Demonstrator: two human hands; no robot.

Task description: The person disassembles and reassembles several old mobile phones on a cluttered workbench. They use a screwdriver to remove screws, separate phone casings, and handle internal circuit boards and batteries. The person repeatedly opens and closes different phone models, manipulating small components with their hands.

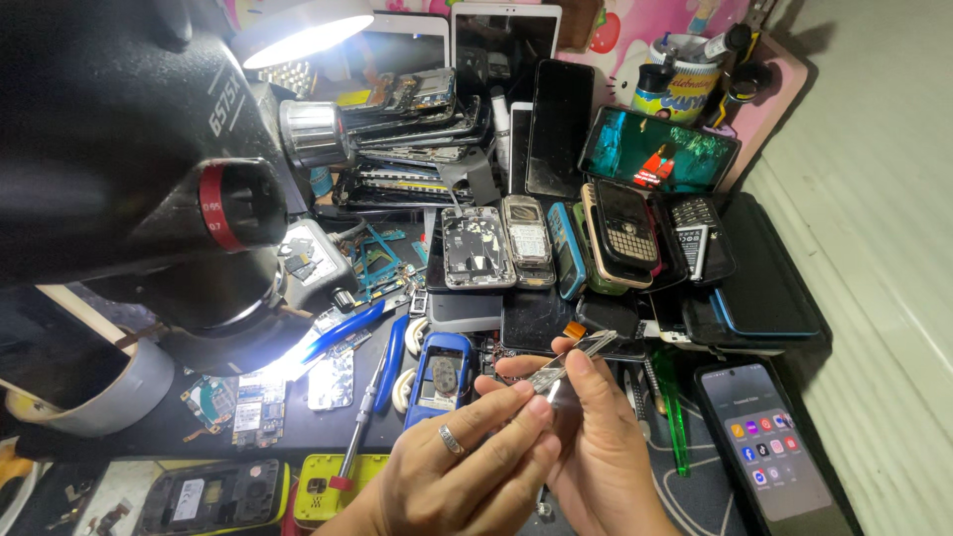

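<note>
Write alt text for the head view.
Two hands, left hand and right hand, pinch a small metal part over a workbench crowded with dismantled phones. A microscope with a lit lamp looms on the left; a lit smartphone lies on the right.

A single head-worn camera gives the only view, so nothing is shared with a second one. It looks steeply down and forward over a cluttered dark work surface [159, 427], from close range. The left hand [467, 467] and right hand [596, 437] sit at the bottom centre, nearest the lens. A large black microscope body [119, 149] fills the upper left, very near and partly blocking the view. Straight ahead, the far edge meets a pink wall panel [635, 30]; wide-angle bending shows at the right side.
</note>
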